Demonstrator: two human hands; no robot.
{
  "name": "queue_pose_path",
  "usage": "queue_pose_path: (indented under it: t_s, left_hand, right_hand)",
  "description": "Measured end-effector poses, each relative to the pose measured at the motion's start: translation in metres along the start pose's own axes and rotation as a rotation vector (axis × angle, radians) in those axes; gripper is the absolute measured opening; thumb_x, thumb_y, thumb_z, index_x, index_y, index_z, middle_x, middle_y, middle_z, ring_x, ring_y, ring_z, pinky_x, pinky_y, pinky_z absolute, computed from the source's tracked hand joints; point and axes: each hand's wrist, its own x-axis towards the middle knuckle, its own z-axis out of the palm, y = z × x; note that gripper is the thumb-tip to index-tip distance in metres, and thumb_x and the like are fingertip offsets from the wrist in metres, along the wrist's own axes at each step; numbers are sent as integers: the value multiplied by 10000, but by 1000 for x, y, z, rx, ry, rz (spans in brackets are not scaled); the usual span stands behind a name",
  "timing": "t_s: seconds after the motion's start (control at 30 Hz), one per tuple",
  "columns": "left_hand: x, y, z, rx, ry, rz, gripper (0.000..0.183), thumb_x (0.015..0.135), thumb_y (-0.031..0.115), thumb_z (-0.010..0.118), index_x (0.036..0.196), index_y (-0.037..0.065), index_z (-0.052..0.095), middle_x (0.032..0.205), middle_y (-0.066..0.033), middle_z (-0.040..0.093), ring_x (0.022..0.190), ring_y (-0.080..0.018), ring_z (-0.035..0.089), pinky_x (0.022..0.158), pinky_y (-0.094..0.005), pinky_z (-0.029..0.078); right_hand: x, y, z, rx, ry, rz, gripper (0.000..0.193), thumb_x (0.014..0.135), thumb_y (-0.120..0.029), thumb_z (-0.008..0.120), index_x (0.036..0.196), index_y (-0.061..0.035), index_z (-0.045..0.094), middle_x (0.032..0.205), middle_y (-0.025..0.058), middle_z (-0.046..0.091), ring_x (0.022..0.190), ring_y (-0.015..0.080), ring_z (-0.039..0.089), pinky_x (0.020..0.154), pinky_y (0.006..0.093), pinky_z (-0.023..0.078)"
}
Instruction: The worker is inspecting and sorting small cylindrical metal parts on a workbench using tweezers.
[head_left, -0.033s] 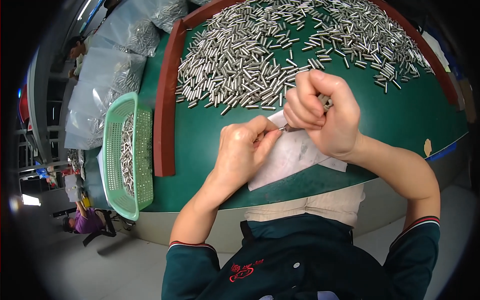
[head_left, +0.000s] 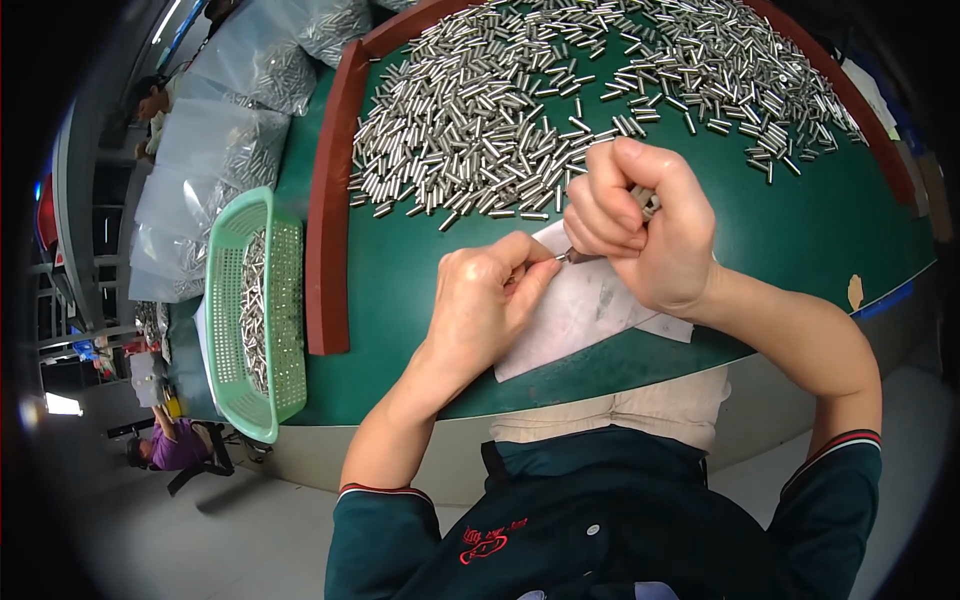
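Note:
My left hand point(head_left: 478, 298) pinches a small silver metal pin point(head_left: 562, 257) between thumb and fingertips; most of the pin is hidden. Closed in a fist, my right hand point(head_left: 650, 230) grips a hand tool point(head_left: 651, 205) with a greyish-beige handle. Its dark tip meets the pin's end, but the exact contact is too small to make out. Both hands are over a creased, smudged white sheet point(head_left: 570, 325) near the table's front edge. Just beyond them lies a wide heap of loose metal pins point(head_left: 480, 140), and a second heap point(head_left: 740, 75) spreads to the far right.
Dark red rails point(head_left: 331, 220) border the heaps on the green table point(head_left: 800, 240). To the left stands a light green basket point(head_left: 290, 330) with pins inside. Clear plastic bags point(head_left: 215, 150) of pins line the far left. Other people point(head_left: 178, 445) are in the left background.

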Motion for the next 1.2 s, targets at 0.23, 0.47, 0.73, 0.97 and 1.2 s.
queue_pose_path:
  t_s: [0.23,0.47,0.73,0.97,1.2]
  left_hand:
    - [-1,0,0,-6,-6,-6,77,704,43,649,691,5,583,498,-110,507,407,-203,488,413,-294,376]
    - [-1,0,0,21,-5,-1,87,703,50,654,691,6,579,496,-110,505,403,-207,483,413,-295,375]
    - [-2,1,0,24,9,22,93,698,47,658,686,7,575,508,-119,520,416,-225,506,415,-299,383]
    - [-1,-2,1,-2,9,33,92,690,39,660,674,5,576,495,-125,513,404,-232,501,405,-308,379]
    - [0,-1,3,5,23,56,86,688,32,653,669,4,574,491,-134,507,403,-263,493,399,-321,372]
  right_hand:
    - [2,2,-2,36,13,34,385,874,-282,299,523,-124,289,415,-32,243,391,75,166,414,241,169]
    - [3,2,-1,47,32,20,385,871,-279,302,520,-123,287,410,-33,240,385,74,158,410,240,165]
    - [2,3,0,56,54,28,385,868,-284,304,519,-124,282,413,-34,238,390,74,161,414,240,161]
    - [2,6,0,11,31,16,383,869,-288,301,522,-126,285,420,-34,242,399,72,169,417,237,165]
    - [2,10,2,-75,33,-19,373,878,-245,308,529,-115,291,440,-35,241,415,72,188,418,232,184]
